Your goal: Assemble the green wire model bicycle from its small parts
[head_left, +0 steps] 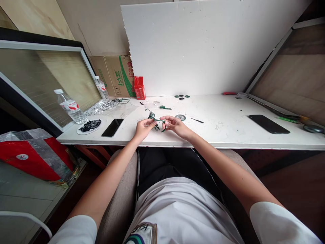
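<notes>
Over the front part of the white table, both my hands meet at a small dark green model bicycle (pixel 151 116) that looks partly assembled. My left hand (pixel 145 128) is closed, pinching its frame between thumb and fingers. My right hand (pixel 175 125) has its fingertips closed around a thin green part (pixel 164 127) at the bicycle's right end; whether that part is joined to the frame I cannot tell. Just right of my right hand lie a loose spoked wheel (pixel 180 117) and a small dark screwdriver (pixel 197 120). Behind the hands rests another green piece (pixel 165 107).
At left are a phone (pixel 112 127), a dish of black parts (pixel 90 126) and a water bottle (pixel 70 106). A red box (pixel 139 88) stands at the back near several small dark pieces (pixel 181 98). A black phone-like slab (pixel 268 124) and mouse (pixel 313 128) lie right.
</notes>
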`<state>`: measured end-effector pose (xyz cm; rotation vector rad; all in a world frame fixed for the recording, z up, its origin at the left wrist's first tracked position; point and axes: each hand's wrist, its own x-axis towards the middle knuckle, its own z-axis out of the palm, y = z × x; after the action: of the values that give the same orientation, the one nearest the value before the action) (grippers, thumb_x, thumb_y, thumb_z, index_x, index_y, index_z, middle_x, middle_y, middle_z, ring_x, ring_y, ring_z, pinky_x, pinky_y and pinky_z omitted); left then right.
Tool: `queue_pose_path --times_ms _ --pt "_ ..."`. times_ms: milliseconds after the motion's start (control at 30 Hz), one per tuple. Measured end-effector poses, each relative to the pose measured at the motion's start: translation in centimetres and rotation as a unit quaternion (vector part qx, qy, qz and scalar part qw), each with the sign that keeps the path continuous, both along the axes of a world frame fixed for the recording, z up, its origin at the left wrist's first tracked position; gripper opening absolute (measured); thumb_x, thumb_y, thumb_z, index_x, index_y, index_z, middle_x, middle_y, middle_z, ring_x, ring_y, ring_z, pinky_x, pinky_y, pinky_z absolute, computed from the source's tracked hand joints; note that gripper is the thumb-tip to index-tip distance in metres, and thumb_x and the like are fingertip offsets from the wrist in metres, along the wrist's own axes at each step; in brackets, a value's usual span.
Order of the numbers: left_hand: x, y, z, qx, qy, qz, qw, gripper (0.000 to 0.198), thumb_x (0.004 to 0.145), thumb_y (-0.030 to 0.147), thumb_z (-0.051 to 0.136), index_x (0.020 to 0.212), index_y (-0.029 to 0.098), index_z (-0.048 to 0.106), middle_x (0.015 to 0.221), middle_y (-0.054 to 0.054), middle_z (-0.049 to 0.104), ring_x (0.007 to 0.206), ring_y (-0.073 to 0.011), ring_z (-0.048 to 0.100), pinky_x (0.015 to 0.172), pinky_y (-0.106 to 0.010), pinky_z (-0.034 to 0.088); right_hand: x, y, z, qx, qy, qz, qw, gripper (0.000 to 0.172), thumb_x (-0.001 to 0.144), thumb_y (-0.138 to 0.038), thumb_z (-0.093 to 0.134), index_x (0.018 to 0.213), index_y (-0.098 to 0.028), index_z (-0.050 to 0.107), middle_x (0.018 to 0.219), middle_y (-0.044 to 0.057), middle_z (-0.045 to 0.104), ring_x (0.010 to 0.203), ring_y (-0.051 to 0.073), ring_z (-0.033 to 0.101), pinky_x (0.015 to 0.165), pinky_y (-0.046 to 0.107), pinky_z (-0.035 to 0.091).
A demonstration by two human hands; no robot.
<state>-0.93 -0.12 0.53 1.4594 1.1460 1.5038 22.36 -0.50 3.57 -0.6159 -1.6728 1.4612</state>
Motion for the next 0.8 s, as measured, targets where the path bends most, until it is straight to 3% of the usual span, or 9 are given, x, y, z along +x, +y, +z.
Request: queue_pose_path --times_ms 267,800 --pt "-0.1 0.1 0.0 -0.001 -0.004 -0.002 1.000 0.049 0.071 0.057 0.097 0.096 0.017 0.086 0.102 -0.012 0.085 0.091 -0.0261 0.075 0.088 -0.038 0.058 0.0 0.3 -0.4 -0.027 0.018 0.018 0.999 0.053 0.091 -0.058 0.086 0.128 -0.022 0.073 0.098 0.004 0.075 0.086 0.017 0.071 0.085 0.036 0.061" --pt "-0.4 -0.3 0.7 -0.030 -0.045 -0.036 0.998 0.062 0.065 0.062 0.100 0.101 0.013 0.087 0.110 -0.016 0.086 0.103 -0.0301 0.079 0.102 -0.045 0.060 0.3 -0.3 0.7 -0.018 -0.022 -0.017 0.999 0.057 0.086 -0.057 0.091 0.123 -0.015 0.079 0.104 0.010 0.083 0.081 0.020 0.076 0.082 0.038 0.061"
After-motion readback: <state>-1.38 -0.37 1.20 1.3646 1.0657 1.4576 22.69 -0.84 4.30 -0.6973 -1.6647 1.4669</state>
